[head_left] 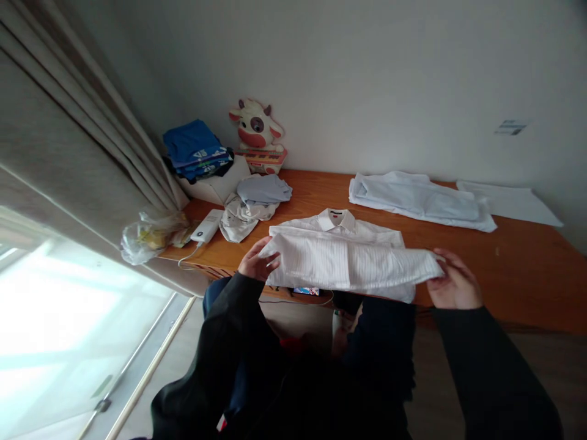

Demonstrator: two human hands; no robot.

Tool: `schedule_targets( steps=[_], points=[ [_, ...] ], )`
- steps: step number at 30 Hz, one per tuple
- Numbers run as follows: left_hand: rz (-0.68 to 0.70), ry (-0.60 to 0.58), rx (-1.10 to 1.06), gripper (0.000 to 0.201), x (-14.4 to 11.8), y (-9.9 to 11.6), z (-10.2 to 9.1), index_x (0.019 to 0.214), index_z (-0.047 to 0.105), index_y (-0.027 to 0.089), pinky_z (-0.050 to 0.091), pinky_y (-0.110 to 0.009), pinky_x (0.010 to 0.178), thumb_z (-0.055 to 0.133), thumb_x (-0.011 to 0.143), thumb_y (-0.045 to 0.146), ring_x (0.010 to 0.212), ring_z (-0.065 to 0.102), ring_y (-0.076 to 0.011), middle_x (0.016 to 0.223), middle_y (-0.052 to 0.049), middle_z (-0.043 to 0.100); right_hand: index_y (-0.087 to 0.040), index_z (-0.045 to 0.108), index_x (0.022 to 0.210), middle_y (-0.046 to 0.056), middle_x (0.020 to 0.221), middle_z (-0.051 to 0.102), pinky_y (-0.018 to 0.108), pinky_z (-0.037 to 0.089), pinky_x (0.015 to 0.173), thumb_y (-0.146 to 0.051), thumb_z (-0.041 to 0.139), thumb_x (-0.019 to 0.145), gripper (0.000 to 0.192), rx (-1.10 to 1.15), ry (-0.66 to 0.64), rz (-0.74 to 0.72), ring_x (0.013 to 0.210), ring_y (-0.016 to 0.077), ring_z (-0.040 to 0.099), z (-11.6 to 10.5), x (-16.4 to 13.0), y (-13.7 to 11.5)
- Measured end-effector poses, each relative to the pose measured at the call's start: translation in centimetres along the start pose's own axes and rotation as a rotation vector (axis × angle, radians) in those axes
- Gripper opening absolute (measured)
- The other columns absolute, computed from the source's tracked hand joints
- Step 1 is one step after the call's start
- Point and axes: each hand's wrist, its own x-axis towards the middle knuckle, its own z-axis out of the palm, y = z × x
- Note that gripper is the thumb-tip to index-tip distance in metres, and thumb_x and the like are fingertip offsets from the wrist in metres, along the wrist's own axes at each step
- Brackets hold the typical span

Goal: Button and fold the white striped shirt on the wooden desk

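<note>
A white striped collared shirt (339,253) lies on the wooden table (513,263) near its front edge, collar toward the wall. Its lower part is folded up into a long band. My left hand (257,260) grips the band's left end. My right hand (452,281) pinches its right end, lifted slightly off the table. Both my arms wear black sleeves.
Folded white garments (417,198) lie at the back right beside a white sheet (509,203). At the back left sit crumpled light clothes (252,205), a blue clothes stack (195,150), a cow toy (257,135), a white power bank (207,226), a plastic bag (149,235). Curtain (68,153) on the left.
</note>
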Motion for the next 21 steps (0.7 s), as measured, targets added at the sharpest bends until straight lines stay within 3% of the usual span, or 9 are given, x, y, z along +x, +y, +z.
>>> schedule_targets(
  steps=[3,6,10,12,15,18,21],
  points=[
    [-0.064,0.017,0.102,0.068,2.6,-1.8,1.2,0.127,0.067,0.023,0.066,-0.039,0.086,0.09,0.063,0.018,0.11,0.075,-0.027,0.122,-0.007,0.07,-0.032,0.074,0.117,0.005,0.128,0.076,0.031,0.058,0.056,-0.04,0.076,0.078,0.04,-0.051,-0.147,-0.057,0.088,0.0245,0.077,2.0,3.1,1.7],
    [0.039,0.104,0.307,0.063,3.8,-3.6,1.8,0.118,0.07,0.02,0.066,-0.038,0.078,0.09,0.058,0.021,0.097,0.073,-0.0235,0.116,-0.008,0.07,-0.028,0.067,0.121,0.009,0.143,0.069,0.026,0.052,0.047,-0.046,0.08,0.08,0.047,-0.3,-0.207,-0.081,0.09,0.027,0.079,3.6,4.1,3.2],
    [0.079,0.138,0.59,0.045,4.6,-4.3,0.9,0.102,0.074,0.019,0.057,-0.028,0.057,0.084,0.06,0.029,0.074,0.067,-0.0183,0.09,-0.004,0.07,-0.022,0.071,0.11,0.011,0.117,0.08,0.025,0.042,0.039,-0.063,0.076,0.085,0.048,-0.475,-0.11,-0.085,0.064,0.0212,0.074,3.5,4.6,4.4],
    [0.118,0.149,0.784,0.033,5.2,-4.1,-0.2,0.091,0.074,0.02,0.048,-0.025,0.051,0.082,0.065,0.039,0.059,0.057,-0.0143,0.068,0.001,0.06,-0.022,0.073,0.094,0.009,0.094,0.081,0.028,0.045,0.042,-0.068,0.071,0.087,0.047,-0.564,-0.095,-0.107,0.052,0.0177,0.066,2.7,5.2,4.8],
    [0.337,0.21,1.04,0.031,6.8,-3.0,-1.8,0.068,0.064,0.02,0.039,-0.025,0.053,0.075,0.074,0.049,0.056,0.047,-0.0123,0.058,0.004,0.044,-0.022,0.072,0.078,0.004,0.069,0.071,0.031,0.048,0.052,-0.066,0.068,0.09,0.045,-0.77,-0.057,-0.271,0.055,0.0183,0.062,1.6,7.0,5.0],
    [0.507,0.227,1.118,0.033,9.5,-1.5,-2.7,0.062,0.059,0.02,0.043,-0.027,0.065,0.072,0.075,0.047,0.068,0.054,-0.0156,0.067,0.0,0.053,-0.022,0.071,0.076,0.005,0.074,0.068,0.032,0.048,0.064,-0.056,0.067,0.091,0.038,-0.926,0.014,-0.517,0.07,0.0202,0.064,1.1,10.1,5.1],
    [0.46,0.202,1.096,0.03,12.8,-0.3,-2.6,0.075,0.07,0.018,0.045,-0.027,0.069,0.073,0.076,0.048,0.08,0.061,-0.0199,0.077,-0.004,0.065,-0.021,0.071,0.08,0.005,0.083,0.07,0.032,0.047,0.068,-0.053,0.062,0.093,0.036,-0.906,0.003,-0.562,0.075,0.0201,0.063,1.4,14.3,5.7]
  ],
)
